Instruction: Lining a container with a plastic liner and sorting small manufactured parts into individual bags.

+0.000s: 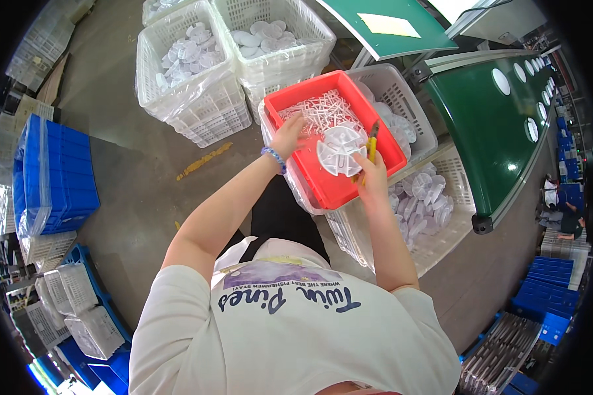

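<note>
My right hand (373, 176) is closed around yellow-handled cutting pliers (372, 149), their dark tip pointing away from me. Its thumb and fingers also grip the edge of a round, clear plastic part (339, 153) with slots and ribs. Both are above a red tray (324, 197). At the tray's left side, my left hand (287, 138) has its fingers apart, close to a heap of small white plastic pieces (324, 110). Some fingertips touch or hover over the heap; I cannot tell which. A beaded bracelet is on that wrist.
White crates (207, 118) of clear round parts stand far left of the tray. A grey crate (423, 118) and a white crate (456, 234) with similar parts are at its right. A green conveyor belt (484, 141) carries white discs. Blue crates (62, 174) stand left.
</note>
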Action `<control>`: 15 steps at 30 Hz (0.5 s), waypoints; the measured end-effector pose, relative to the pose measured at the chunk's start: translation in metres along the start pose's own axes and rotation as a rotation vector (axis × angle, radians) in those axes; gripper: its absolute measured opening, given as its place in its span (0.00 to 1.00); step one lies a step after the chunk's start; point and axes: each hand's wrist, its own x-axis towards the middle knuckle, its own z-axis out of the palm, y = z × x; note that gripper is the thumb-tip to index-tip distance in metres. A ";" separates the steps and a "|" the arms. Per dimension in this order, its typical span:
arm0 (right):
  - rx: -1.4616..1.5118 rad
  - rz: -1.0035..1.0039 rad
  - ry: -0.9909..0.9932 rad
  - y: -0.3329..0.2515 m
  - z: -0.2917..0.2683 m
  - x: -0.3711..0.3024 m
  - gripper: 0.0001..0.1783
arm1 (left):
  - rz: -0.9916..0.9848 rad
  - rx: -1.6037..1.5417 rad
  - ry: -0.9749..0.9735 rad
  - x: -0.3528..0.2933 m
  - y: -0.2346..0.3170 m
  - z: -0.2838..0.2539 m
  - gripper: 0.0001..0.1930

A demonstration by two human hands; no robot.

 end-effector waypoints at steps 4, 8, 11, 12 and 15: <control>0.043 -0.029 0.021 -0.007 0.014 -0.007 0.17 | -0.036 0.141 -0.196 -0.048 0.006 0.001 0.29; 0.023 -0.168 0.074 -0.001 0.028 -0.004 0.19 | -0.155 0.415 -0.288 -0.060 -0.003 0.014 0.20; -0.079 -0.201 0.152 -0.006 0.027 -0.005 0.18 | -0.034 0.323 -0.329 -0.065 -0.003 0.003 0.19; -0.036 -0.200 0.176 -0.010 0.028 -0.006 0.19 | 0.010 0.301 -0.288 -0.069 -0.003 -0.003 0.17; 0.036 -0.203 0.166 -0.022 0.029 -0.010 0.20 | 0.257 0.291 -0.157 -0.068 -0.014 -0.044 0.11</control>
